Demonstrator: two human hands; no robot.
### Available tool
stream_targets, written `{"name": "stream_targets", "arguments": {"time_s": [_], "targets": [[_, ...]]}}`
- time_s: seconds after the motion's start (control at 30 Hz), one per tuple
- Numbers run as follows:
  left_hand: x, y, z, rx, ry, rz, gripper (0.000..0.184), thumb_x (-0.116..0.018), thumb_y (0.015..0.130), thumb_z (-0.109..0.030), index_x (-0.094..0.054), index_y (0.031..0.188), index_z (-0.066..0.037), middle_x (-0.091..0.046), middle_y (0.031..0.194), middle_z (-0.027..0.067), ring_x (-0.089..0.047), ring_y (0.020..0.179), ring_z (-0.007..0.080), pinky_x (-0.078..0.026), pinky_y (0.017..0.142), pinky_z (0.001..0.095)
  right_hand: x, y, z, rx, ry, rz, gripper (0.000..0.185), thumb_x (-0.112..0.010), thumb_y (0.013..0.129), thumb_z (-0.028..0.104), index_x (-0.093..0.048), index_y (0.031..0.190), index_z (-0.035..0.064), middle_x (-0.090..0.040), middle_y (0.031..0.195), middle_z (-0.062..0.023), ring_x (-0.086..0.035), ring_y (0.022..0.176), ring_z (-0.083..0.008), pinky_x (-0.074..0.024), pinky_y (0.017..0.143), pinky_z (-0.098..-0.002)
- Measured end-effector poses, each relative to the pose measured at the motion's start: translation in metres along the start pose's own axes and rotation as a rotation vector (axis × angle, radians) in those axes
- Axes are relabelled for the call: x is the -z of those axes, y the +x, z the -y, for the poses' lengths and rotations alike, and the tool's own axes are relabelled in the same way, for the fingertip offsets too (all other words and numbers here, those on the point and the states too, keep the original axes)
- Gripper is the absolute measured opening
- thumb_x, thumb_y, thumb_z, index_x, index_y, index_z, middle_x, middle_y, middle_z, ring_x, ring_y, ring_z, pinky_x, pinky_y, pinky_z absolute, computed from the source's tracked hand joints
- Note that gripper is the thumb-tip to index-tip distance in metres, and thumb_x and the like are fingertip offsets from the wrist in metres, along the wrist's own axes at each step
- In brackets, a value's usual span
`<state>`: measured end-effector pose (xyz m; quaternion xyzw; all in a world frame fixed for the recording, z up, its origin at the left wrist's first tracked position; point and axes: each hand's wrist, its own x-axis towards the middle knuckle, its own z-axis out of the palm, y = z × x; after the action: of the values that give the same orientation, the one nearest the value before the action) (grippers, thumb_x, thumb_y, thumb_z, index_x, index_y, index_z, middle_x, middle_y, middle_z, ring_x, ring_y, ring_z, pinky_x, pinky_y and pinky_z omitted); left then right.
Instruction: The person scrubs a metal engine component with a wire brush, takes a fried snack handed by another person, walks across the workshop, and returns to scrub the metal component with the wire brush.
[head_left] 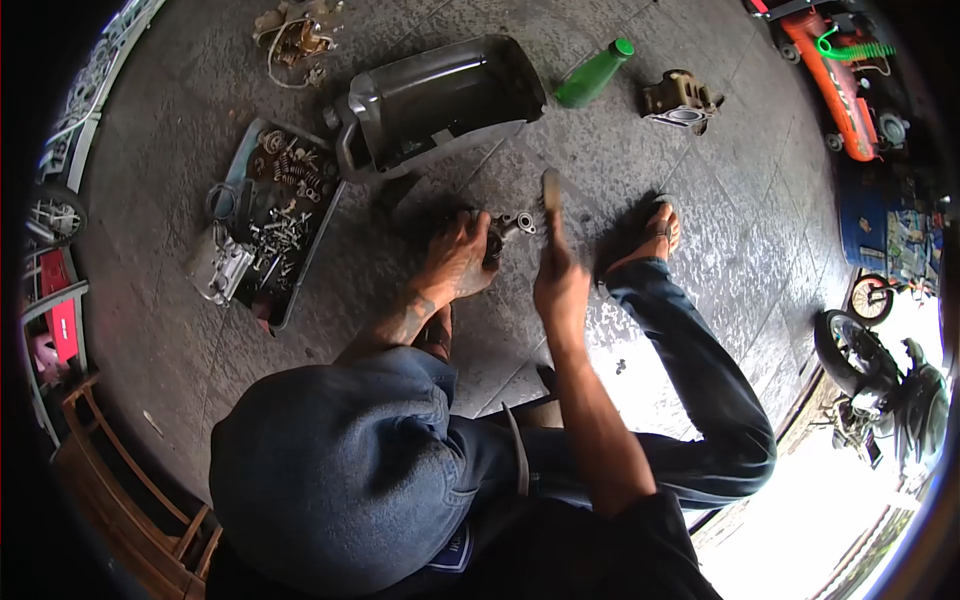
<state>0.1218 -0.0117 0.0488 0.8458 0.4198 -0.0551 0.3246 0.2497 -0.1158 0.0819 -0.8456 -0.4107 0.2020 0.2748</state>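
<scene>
My left grip (460, 255) is curled around a small metal part (511, 226), with my fingers folded over most of it. Its ringed end sticks out to the right of that grip, into the gap toward my other hand. My right grip (562, 285), just beyond that ringed end, is wrapped around the handle of a tool (551, 195); the tool points away from me, tan toward its far end and too blurred for me to tell its exact kind. It appears near the metal part, but I cannot tell whether they touch.

To the left of my left grip, a tray (313, 255) lies on the floor (740, 240), carrying coil springs (297, 175) at its far end and a heap of bolts (280, 240) nearer me. A silver casting (222, 265) sits at its left side. Ahead of my left grip is a cut-open container (425, 80) with a handle at its left end. Farther out, ahead of my right grip and slightly right, a green bottle (593, 80) lies tilted in view; past it to the right is a brownish metal block (680, 100). My sandalled right foot (662, 235) rests to the right of my right grip.
</scene>
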Motion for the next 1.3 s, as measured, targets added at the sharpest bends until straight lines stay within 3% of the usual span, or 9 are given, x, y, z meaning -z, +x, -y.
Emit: {"name": "stream_targets", "arguments": {"time_s": [0.1,0.3,0.43,0.5,0.63,0.8,1.03,1.23,1.3], "targets": [[-0.008,-0.004,0.002,-0.039,0.006,-0.001,0.06,-0.067,0.076,-0.028,-0.034,0.123,-0.006,-0.044,0.118,0.025,-0.05,0.109,0.0433,-0.043,0.087,0.0517,-0.029,-0.039,-0.002,-0.016,-0.067,0.082,0.057,-0.052,0.085,0.007,-0.04,0.139,0.0152,-0.06,0.069,-0.0284,-0.063,0.062,-0.0415,-0.0488,0.058,-0.0514],[-0.007,-0.006,0.003,-0.029,-0.034,-0.036,0.055,-0.067,0.076,-0.027,-0.036,0.116,-0.006,-0.047,0.11,0.0235,-0.052,0.104,0.0426,-0.044,0.084,0.0515,-0.022,0.028,0.023,-0.086,0.03,0.046,0.053,-0.046,0.088,0.011,-0.039,0.14,0.0145,-0.061,0.079,-0.0315,-0.063,0.073,-0.0431,-0.0497,0.066,-0.0508],[-0.009,-0.007,0.006,-0.069,-0.055,-0.092,0.054,-0.07,0.074,-0.026,-0.038,0.112,-0.005,-0.047,0.108,0.022,-0.054,0.098,0.0416,-0.046,0.083,0.0485,-0.018,-0.024,0.016,0.08,0.175,-0.038,0.052,-0.045,0.088,0.009,-0.038,0.14,0.0156,-0.061,0.078,-0.0297,-0.063,0.072,-0.0431,-0.0496,0.064,-0.0526],[-0.018,-0.005,0.011,-0.114,-0.077,-0.08,0.053,-0.07,0.073,-0.025,-0.038,0.11,-0.005,-0.048,0.106,0.0212,-0.054,0.098,0.0403,-0.046,0.082,0.0486,-0.028,-0.025,0.012,-0.178,0.048,0.14,0.047,-0.046,0.092,0.015,-0.042,0.138,0.0182,-0.06,0.084,-0.0291,-0.061,0.076,-0.0448,-0.047,0.061,-0.0518],[-0.011,-0.003,0.005,-0.115,-0.007,-0.122,0.052,-0.07,0.072,-0.024,-0.038,0.108,-0.005,-0.048,0.106,0.0209,-0.054,0.098,0.0391,-0.046,0.081,0.0476,-0.031,0.019,0.015,-0.031,-0.011,0.085,0.056,-0.046,0.084,0.004,-0.042,0.138,0.0161,-0.062,0.075,-0.0282,-0.064,0.071,-0.0423,-0.0502,0.065,-0.0511],[-0.015,-0.001,0.013,-0.151,-0.002,-0.145,0.053,-0.069,0.073,-0.025,-0.039,0.112,-0.005,-0.048,0.107,0.0205,-0.054,0.099,0.04,-0.046,0.081,0.0491,-0.007,-0.038,0.017,-0.044,0.116,0.109,0.057,-0.046,0.084,0.004,-0.039,0.139,0.0148,-0.061,0.074,-0.0288,-0.063,0.071,-0.043,-0.0499,0.065,-0.0508],[-0.007,-0.004,0.005,-0.032,-0.033,-0.024,0.057,-0.068,0.074,-0.027,-0.038,0.117,-0.005,-0.047,0.113,0.0216,-0.051,0.107,0.0404,-0.043,0.085,0.0523,-0.015,0.036,0.024,-0.033,-0.026,0.096,0.053,-0.046,0.085,0.005,-0.041,0.138,0.0116,-0.062,0.077,-0.0284,-0.063,0.072,-0.0429,-0.0501,0.067,-0.0497],[-0.01,-0.004,0.006,-0.076,-0.029,-0.061,0.052,-0.067,0.075,-0.026,-0.039,0.114,-0.006,-0.048,0.11,0.0202,-0.051,0.105,0.0395,-0.042,0.086,0.05,-0.017,-0.031,0.015,0.022,0.022,0.047,0.051,-0.046,0.086,0.006,-0.042,0.137,0.0124,-0.062,0.078,-0.0283,-0.063,0.075,-0.0431,-0.0504,0.067,-0.0504],[-0.007,0.0,0.006,-0.106,0.005,-0.048,0.05,-0.066,0.075,-0.026,-0.039,0.112,-0.006,-0.048,0.11,0.0201,-0.052,0.104,0.039,-0.043,0.086,0.0488,-0.027,0.006,0.017,-0.157,-0.029,0.163,0.043,-0.046,0.091,0.011,-0.046,0.134,0.0141,-0.059,0.089,-0.0302,-0.059,0.084,-0.0449,-0.0474,0.07,-0.0509]]}}
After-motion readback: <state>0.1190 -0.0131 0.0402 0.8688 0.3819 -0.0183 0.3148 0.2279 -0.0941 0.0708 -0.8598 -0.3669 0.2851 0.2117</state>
